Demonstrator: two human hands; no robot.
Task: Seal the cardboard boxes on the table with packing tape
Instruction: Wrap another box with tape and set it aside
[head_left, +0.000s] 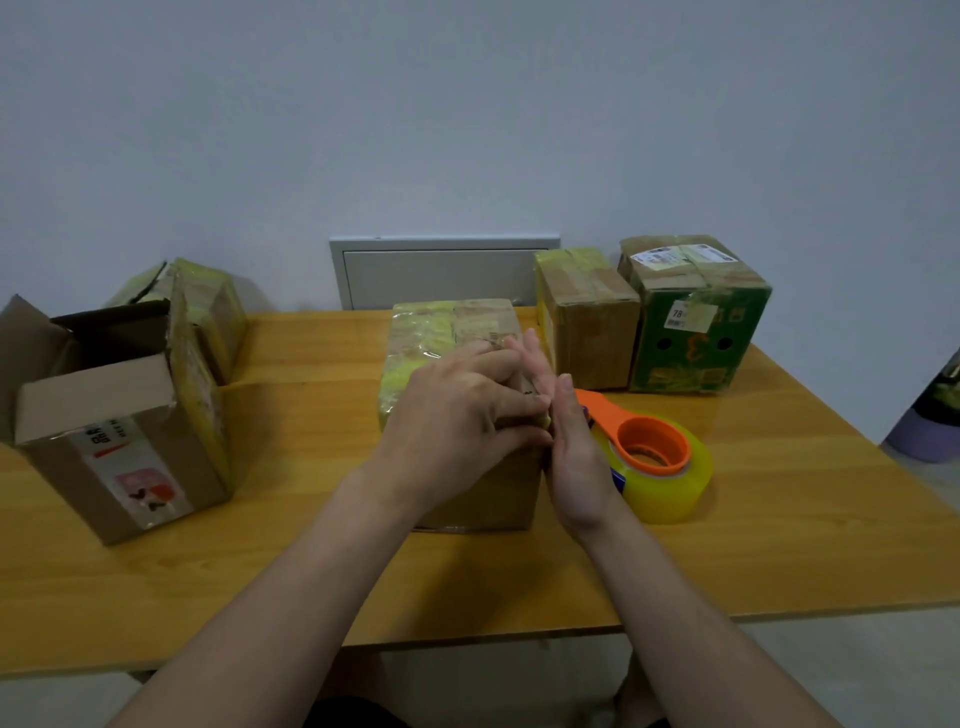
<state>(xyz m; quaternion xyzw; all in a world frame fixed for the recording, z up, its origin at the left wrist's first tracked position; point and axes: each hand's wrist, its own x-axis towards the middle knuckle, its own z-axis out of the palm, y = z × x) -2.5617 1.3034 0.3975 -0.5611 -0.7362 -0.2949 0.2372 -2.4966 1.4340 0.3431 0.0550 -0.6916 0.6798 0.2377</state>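
Note:
A cardboard box covered in yellowish tape stands in the middle of the wooden table. My left hand lies flat on its top near the front right corner, fingers spread and pressing down. My right hand is held edge-on against the box's right side, fingers straight and together, touching the left fingertips. It holds nothing. A roll of clear yellowish packing tape on an orange dispenser lies on the table just right of my right hand.
An open box with raised flaps stands at the left, with a taped box behind it. Two taped boxes, one brown and one green, stand at the back right. A grey wall panel is behind the table.

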